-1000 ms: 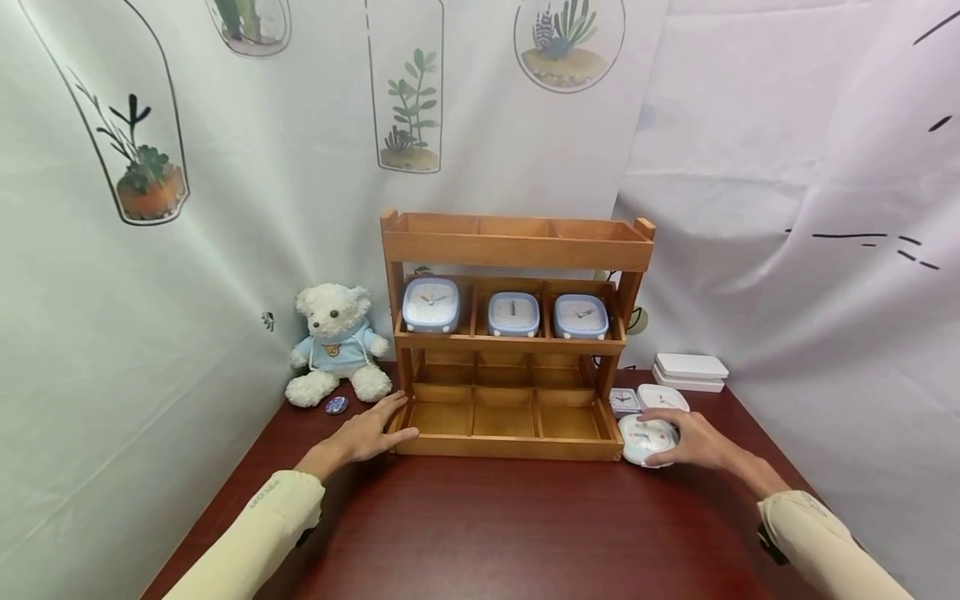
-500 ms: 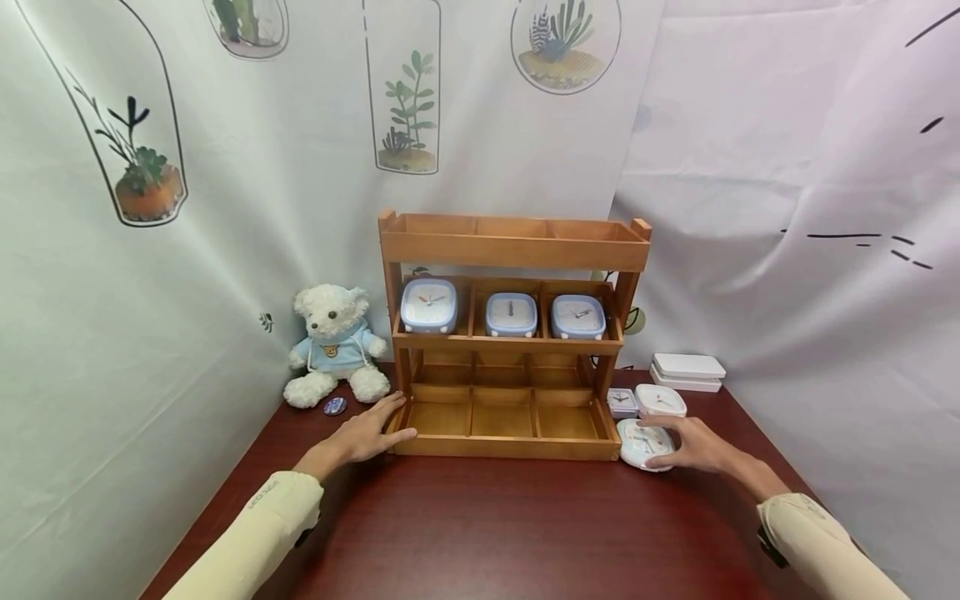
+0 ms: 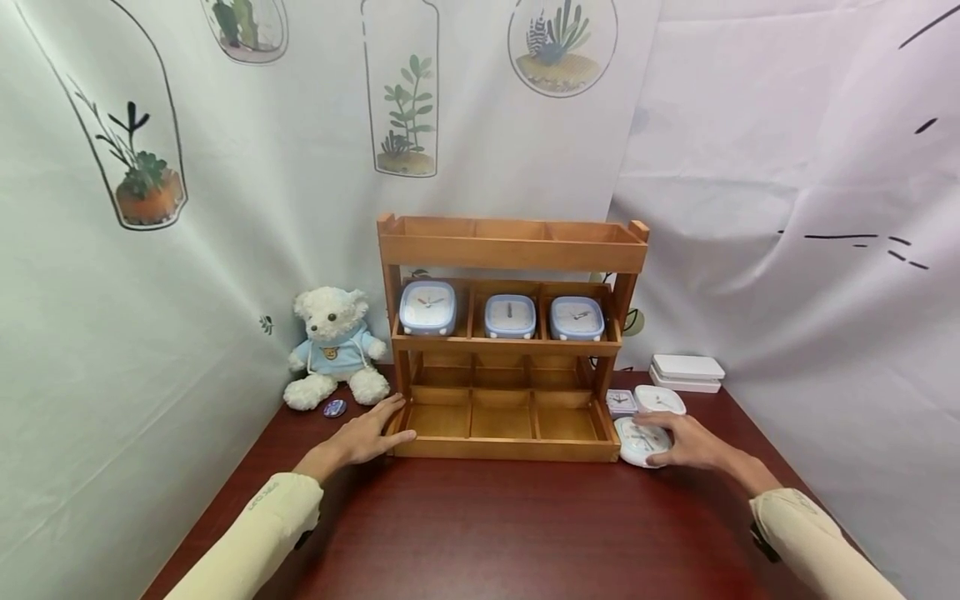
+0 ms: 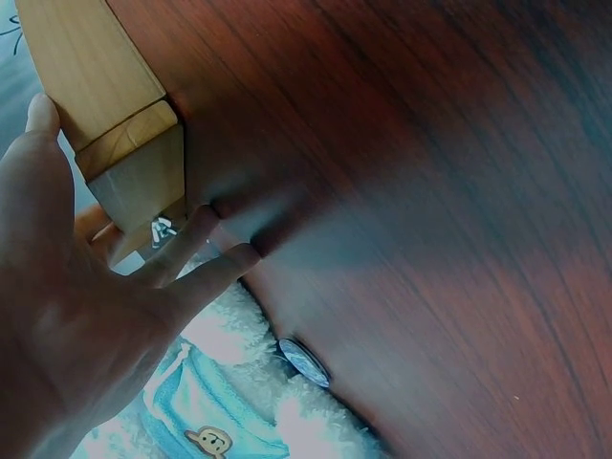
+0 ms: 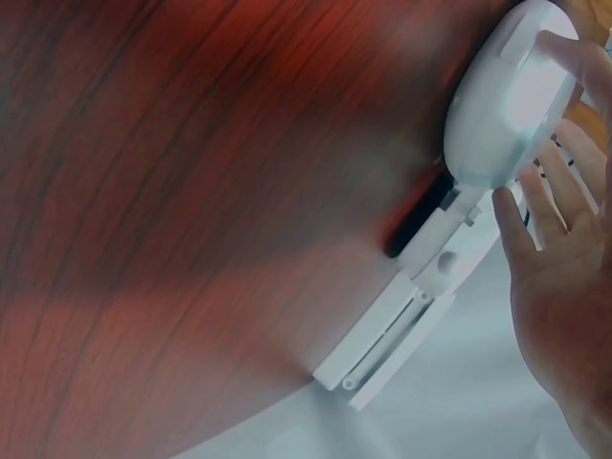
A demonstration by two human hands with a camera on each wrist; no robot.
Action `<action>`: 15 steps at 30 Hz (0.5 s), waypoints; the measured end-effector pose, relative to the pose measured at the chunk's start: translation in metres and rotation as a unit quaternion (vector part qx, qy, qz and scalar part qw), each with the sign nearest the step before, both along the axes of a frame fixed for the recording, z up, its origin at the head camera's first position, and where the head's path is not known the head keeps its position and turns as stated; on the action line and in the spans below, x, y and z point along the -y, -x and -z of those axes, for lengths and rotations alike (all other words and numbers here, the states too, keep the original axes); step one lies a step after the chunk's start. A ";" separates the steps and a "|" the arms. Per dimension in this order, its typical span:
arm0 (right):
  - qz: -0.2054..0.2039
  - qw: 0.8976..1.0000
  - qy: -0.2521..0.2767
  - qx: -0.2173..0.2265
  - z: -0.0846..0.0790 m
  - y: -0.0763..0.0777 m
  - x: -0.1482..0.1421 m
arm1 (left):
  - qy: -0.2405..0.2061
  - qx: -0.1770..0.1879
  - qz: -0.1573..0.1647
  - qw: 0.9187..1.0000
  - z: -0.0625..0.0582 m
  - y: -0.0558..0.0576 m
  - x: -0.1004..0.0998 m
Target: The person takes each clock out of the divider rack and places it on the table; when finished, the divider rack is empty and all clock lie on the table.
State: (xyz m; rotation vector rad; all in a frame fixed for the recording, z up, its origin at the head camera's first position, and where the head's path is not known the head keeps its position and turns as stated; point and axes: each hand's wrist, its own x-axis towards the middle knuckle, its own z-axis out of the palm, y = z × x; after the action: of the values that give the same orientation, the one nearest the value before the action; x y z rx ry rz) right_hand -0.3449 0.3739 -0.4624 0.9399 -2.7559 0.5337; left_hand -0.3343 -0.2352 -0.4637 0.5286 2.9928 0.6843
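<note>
A white rounded alarm clock (image 3: pixel 639 442) stands by the right front corner of a wooden three-tier rack (image 3: pixel 510 448). My right hand (image 3: pixel 693 442) holds this clock from its right side, thumb low on it and fingers along its top. In the right wrist view, the thumb presses the white clock casing (image 5: pixel 507 105). My left hand (image 3: pixel 363 432) rests with spread, straight fingers against the rack's left end; the left wrist view shows the thumb on its wooden edge (image 4: pixel 96 67). Three blue-rimmed clocks (image 3: pixel 427 307) fill the middle tier's compartments.
Behind the held clock are a small lilac square clock (image 3: pixel 621 402) and another white clock (image 3: pixel 660 399). White stacked boxes (image 3: pixel 686 372) lie further back. A teddy bear (image 3: pixel 330 350) and a round badge (image 3: pixel 334 408) are at left. Fabric walls (image 3: pixel 487 142) surround the table (image 3: pixel 495 525).
The held clock shifts only very slightly under my right hand, and the head view drifts a little. My left hand stays in place on the rack.
</note>
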 end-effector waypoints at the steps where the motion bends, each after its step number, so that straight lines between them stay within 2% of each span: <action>1: 0.002 1.000 0.001 0.006 0.000 0.001 0.001 | 0.000 0.002 -0.003 1.000 0.000 0.000 0.000; 5: 0.007 1.000 0.006 0.019 -0.002 0.002 0.004 | 0.000 0.000 -0.005 1.000 0.000 0.000 0.000; 9: 0.008 1.000 0.009 0.013 -0.001 0.001 0.004 | 0.000 0.002 -0.004 1.000 -0.002 0.000 0.000; 15: -0.026 0.998 0.020 -0.057 -0.005 0.001 0.009 | -0.001 0.001 -0.001 1.000 -0.001 0.001 -0.001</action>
State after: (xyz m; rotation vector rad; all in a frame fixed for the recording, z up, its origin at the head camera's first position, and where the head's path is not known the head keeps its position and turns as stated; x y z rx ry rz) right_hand -0.3458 0.3648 -0.4572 1.0027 -2.6169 0.5247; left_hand -0.3356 -0.2347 -0.4625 0.5247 2.9919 0.6869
